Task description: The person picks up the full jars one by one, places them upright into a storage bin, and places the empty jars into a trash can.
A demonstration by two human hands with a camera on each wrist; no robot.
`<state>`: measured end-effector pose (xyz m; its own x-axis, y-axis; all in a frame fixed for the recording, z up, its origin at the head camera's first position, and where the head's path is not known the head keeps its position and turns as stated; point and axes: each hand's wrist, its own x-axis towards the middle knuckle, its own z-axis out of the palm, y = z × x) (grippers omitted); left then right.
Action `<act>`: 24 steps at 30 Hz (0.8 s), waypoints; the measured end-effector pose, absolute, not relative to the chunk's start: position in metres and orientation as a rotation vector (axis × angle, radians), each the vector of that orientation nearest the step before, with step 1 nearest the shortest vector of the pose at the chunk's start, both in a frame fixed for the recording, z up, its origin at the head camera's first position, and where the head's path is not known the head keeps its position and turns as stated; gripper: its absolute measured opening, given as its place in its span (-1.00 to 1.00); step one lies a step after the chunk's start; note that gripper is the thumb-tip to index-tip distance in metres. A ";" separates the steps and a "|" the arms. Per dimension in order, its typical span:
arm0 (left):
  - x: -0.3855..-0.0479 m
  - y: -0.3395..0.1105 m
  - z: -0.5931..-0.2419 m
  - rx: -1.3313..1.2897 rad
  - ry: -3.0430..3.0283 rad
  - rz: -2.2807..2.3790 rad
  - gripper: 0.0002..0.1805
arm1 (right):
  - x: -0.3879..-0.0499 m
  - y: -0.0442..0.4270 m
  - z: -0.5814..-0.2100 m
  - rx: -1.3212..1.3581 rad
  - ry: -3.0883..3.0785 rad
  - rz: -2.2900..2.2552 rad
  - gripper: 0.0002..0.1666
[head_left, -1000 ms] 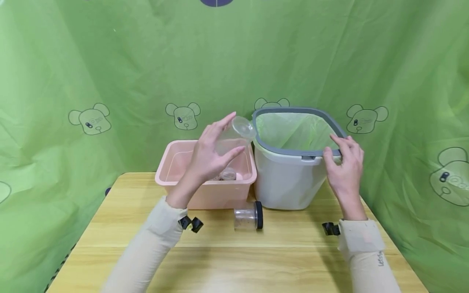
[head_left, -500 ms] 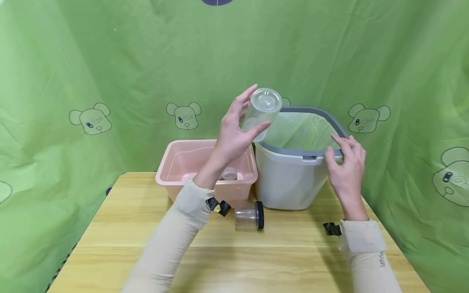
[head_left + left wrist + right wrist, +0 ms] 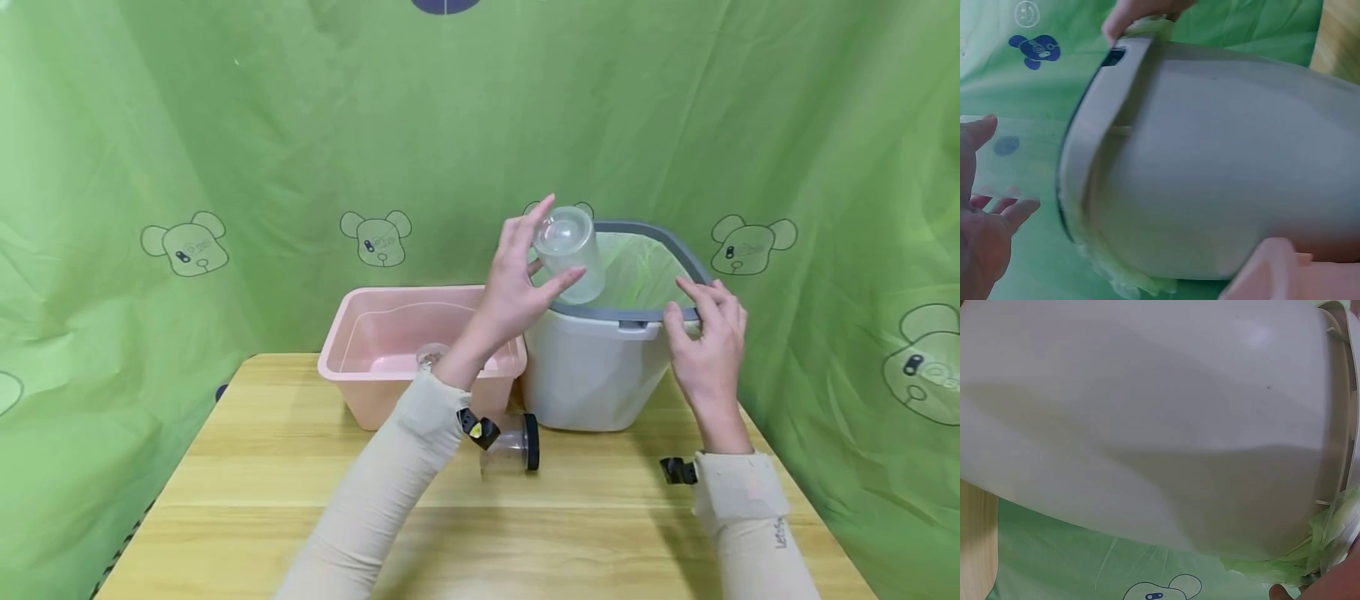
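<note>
My left hand (image 3: 517, 287) holds a clear plastic jar (image 3: 573, 250) between thumb and fingers. Tilted, with its base up toward me, the jar hangs over the left part of a white trash bin (image 3: 592, 375) with a grey rim and green liner bag. In the left wrist view, the see-through jar (image 3: 1032, 156) is beside the bin's mouth. My right hand (image 3: 708, 342) grips the bin's rim at the right front corner, fingers over the edge and thumb outside. Only part of that hand (image 3: 1335, 581) shows in the right wrist view, near the bunched liner.
A pink plastic basin (image 3: 375, 396) stands left of the bin, with a clear container (image 3: 431, 355) inside, partly hidden by my left arm. In front, a clear jar with a black lid (image 3: 532, 442) lies on its side on the wooden table (image 3: 585, 533). A green curtain (image 3: 300, 125) hangs behind.
My left hand has carried the clear jar from above the pink basin rightward, up and then slightly down, to over the bin. The right hand has stayed on the rim.
</note>
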<state>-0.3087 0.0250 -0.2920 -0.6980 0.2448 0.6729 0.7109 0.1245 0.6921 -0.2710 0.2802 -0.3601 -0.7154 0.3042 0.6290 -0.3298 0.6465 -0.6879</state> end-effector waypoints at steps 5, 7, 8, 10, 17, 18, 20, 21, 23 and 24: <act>-0.311 0.027 -0.306 -0.882 -2.094 -1.563 -0.11 | -0.272 0.281 -0.360 0.019 -2.106 1.075 -0.46; -0.312 0.027 -0.311 -0.861 -2.121 -1.520 -0.12 | -0.272 0.281 -0.361 0.025 -2.101 1.070 -0.46; -0.313 0.027 -0.313 -0.852 -2.131 -1.496 -0.12 | -0.272 0.281 -0.361 0.029 -2.098 1.069 -0.46; -0.315 0.027 -0.317 -0.831 -2.159 -1.441 -0.12 | -0.272 0.281 -0.361 0.033 -2.097 1.067 -0.46; -0.320 0.027 -0.324 -0.809 -2.252 -1.328 -0.12 | -0.271 0.279 -0.360 0.015 -2.126 1.073 -0.46; -0.321 0.027 -0.324 -0.809 -2.267 -1.311 -0.14 | -0.271 0.279 -0.360 0.014 -2.127 1.072 -0.46; -0.322 0.028 -0.325 -0.812 -2.288 -1.288 -0.17 | -0.271 0.280 -0.360 0.015 -2.125 1.071 -0.46; -0.322 0.028 -0.326 -0.813 -2.295 -1.275 -0.18 | -0.272 0.280 -0.360 0.016 -2.122 1.073 -0.46; -0.324 0.029 -0.326 -0.820 -2.301 -1.254 -0.18 | -0.272 0.280 -0.360 0.019 -2.116 1.073 -0.46; -0.324 0.030 -0.326 -0.823 -2.299 -1.247 -0.17 | -0.272 0.280 -0.360 0.021 -2.115 1.074 -0.46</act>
<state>-0.3245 0.0297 -0.3263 -0.7482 0.3064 0.5885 0.6604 0.4294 0.6160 -0.2720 0.2800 -0.3604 -0.7178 0.3018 0.6274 -0.3284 0.6478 -0.6874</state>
